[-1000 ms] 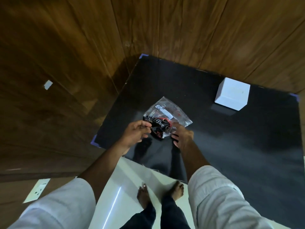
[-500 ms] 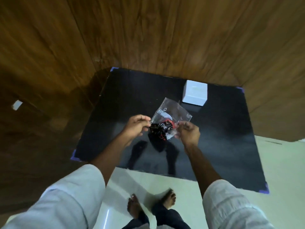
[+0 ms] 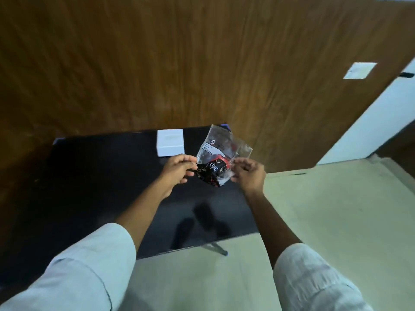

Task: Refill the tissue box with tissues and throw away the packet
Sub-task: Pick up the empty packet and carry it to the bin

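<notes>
I hold a crumpled clear plastic packet (image 3: 219,153) with black and red print and a white label, lifted above the right part of the black table (image 3: 101,187). My left hand (image 3: 179,168) pinches its left edge and my right hand (image 3: 248,173) pinches its right edge. The white tissue box (image 3: 170,142) stands at the table's far edge, just left of the packet and apart from both hands. The packet looks flat, with nothing white inside it.
Wood-panelled walls (image 3: 202,63) rise behind and left of the table. A pale tiled floor (image 3: 325,221) spreads to the right and below. One thin table leg (image 3: 219,249) shows under the near right corner. A white wall section (image 3: 370,122) stands at far right.
The view has swung to the right and lifted. Both hands have carried the packet up off the table and rightward; the tissue box now lies left of the packet.
</notes>
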